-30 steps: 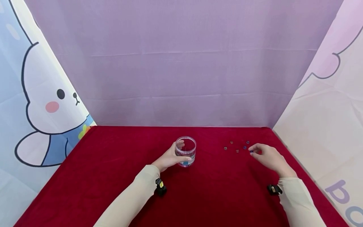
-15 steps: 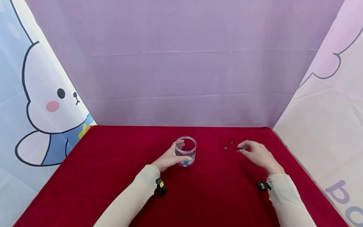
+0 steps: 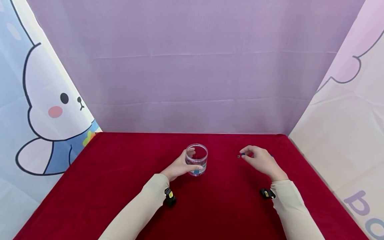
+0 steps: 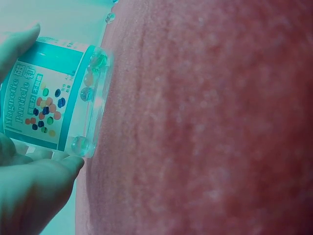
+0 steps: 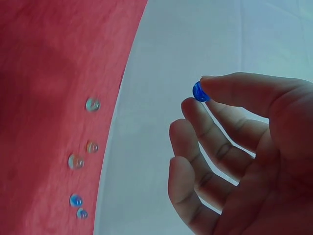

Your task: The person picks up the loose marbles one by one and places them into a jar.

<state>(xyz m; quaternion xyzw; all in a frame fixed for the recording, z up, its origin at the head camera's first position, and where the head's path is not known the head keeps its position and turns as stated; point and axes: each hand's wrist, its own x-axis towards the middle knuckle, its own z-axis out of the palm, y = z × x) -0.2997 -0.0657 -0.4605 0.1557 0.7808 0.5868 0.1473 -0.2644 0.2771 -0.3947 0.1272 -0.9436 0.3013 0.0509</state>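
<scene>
A clear plastic jar (image 3: 202,162) stands on the red cloth with its round mouth uncovered. My left hand (image 3: 179,167) grips it from the left, thumb across the front and fingers round the far side. Several glass marbles (image 4: 81,145) lie at the jar's bottom, below a printed label (image 4: 44,105). My right hand (image 3: 261,162) pinches a blue marble (image 5: 199,91) between thumb and fingertip above the cloth, to the jar's right. Its other fingers are loosely bent. Beneath it, a clear marble (image 5: 92,104), orange-tinted marbles (image 5: 76,161) and blue marbles (image 5: 76,199) rest on the cloth.
Red cloth (image 3: 120,186) covers the whole table. A purple curtain (image 3: 192,73) hangs along the back edge, and printed cloth panels close in the left side (image 3: 54,130) and the right side (image 3: 348,133).
My right hand has moved left toward the jar, carrying the blue marble over the marbles on the cloth. The left hand and jar stay in place.
</scene>
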